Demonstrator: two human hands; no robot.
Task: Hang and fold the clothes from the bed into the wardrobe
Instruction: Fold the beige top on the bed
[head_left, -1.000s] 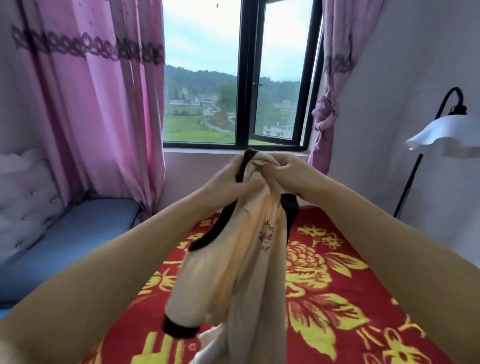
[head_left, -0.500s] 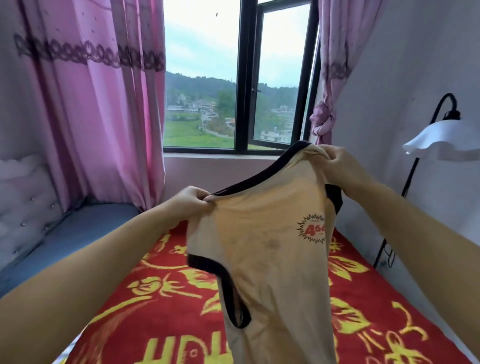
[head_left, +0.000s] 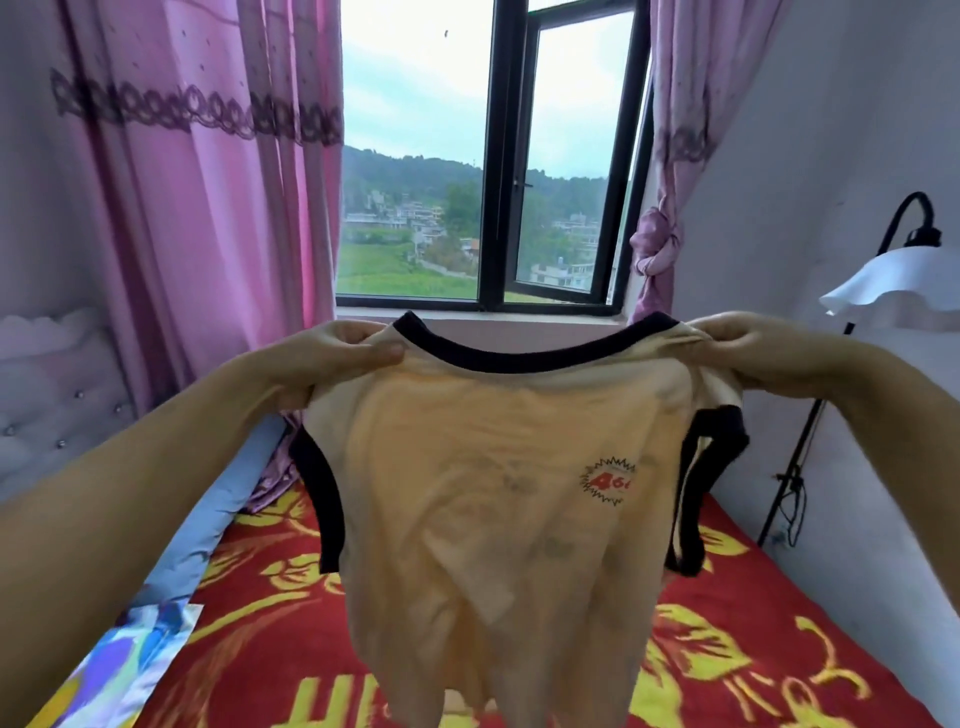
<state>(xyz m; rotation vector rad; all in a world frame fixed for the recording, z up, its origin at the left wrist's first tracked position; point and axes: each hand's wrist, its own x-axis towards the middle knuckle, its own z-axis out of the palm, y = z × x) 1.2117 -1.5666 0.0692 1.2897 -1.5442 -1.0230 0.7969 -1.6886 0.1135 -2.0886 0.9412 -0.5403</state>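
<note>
The left hand (head_left: 337, 353) pinches one shoulder of the shirt (head_left: 493, 493), thumb laid flat along the front of the cloth and the other fingers curled behind it. The right hand (head_left: 748, 348) grips the opposite shoulder the same way, its fingers bunching the fabric. Both arms reach straight forward at about the same height, spread apart so the neckline sags in a shallow curve between the fingers.

Below the fingers the shirt hangs open and flat: soft, pale yellow-cream knit, faintly creased, with dark ribbed bands at the collar and sleeve cuffs and a small red spiky badge near the right hand's side. Under its hem lies the bed (head_left: 779, 649), covered in a red blanket with yellow flowers. Beyond the fingers are a dark-framed window (head_left: 491, 156) and pink curtains (head_left: 208, 208); past the right hand stands a lamp (head_left: 898, 280) with a frilled white shade.
</note>
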